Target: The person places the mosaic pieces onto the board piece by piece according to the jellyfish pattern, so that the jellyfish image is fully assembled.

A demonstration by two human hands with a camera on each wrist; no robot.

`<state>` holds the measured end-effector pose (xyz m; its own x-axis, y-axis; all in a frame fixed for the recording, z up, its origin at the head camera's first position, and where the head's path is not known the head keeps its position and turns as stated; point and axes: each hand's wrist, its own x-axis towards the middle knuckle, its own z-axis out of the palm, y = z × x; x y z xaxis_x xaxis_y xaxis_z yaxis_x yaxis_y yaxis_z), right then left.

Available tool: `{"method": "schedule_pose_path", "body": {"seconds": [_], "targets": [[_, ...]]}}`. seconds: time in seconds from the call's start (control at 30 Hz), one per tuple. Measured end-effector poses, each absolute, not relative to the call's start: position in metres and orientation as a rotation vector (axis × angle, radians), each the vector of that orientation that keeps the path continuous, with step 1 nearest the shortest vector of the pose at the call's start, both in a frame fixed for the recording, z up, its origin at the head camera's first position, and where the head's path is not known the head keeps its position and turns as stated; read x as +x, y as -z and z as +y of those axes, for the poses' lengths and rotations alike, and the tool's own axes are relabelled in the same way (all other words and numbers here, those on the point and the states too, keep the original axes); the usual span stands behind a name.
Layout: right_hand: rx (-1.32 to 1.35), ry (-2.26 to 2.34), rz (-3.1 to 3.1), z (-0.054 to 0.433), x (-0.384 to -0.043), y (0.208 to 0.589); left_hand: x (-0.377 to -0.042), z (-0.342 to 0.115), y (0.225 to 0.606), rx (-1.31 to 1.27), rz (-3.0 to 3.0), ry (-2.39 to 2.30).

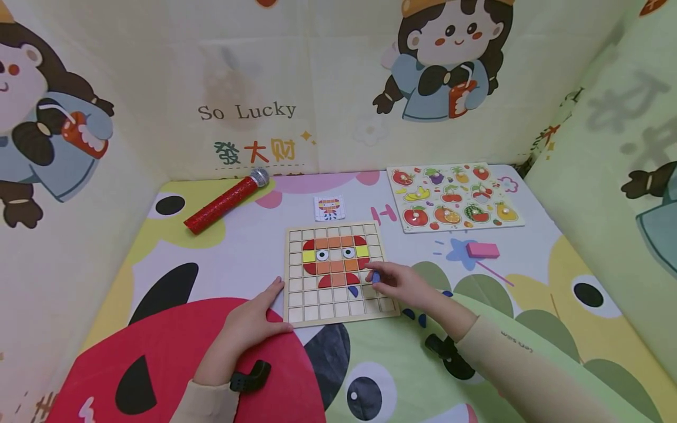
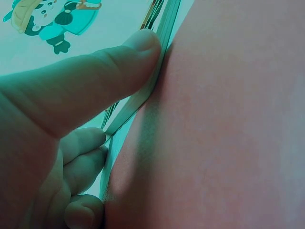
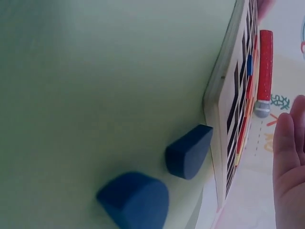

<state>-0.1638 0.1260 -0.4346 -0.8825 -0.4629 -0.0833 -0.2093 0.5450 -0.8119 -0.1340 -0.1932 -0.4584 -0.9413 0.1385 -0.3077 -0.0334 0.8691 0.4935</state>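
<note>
A square wooden grid board (image 1: pixel 338 322) holds red, orange and yellow pieces and two eye pieces in a figure. One blue quarter-round piece (image 1: pixel 353 291) lies in a cell below them. My left hand (image 1: pixel 247 323) rests against the board's lower left corner, its thumb and index finger spread along the edges. Over the board's right side, my right hand (image 1: pixel 404 285) pinches a small blue piece (image 1: pixel 376 277) between thumb and fingers. Loose blue pieces (image 3: pixel 189 155) lie beside the board's right edge, partly under my right forearm in the head view.
Behind the board lies a small picture card (image 1: pixel 329 208) with a similar figure. A red microphone (image 1: pixel 222 204) is at the back left. A fruit puzzle board (image 1: pixel 398 202) lies at the back right, with a pink block (image 1: pixel 483 251) in front. Printed cloth walls surround the table.
</note>
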Motion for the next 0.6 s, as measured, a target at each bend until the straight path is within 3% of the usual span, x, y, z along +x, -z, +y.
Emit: {"method": "schedule_pose_path", "body": {"seconds": [0.33,0.6], "targets": [[-0.494,1.234,2.426,0.1245,-0.1611,0.4383,-0.1333,-0.1936,0.4592,0.093,2.714,-0.727],[-0.629,1.216,2.468,0.1224,-0.1574,0.442,-0.1345,-0.1943,0.4612,0.104,2.716,-0.725]]}}
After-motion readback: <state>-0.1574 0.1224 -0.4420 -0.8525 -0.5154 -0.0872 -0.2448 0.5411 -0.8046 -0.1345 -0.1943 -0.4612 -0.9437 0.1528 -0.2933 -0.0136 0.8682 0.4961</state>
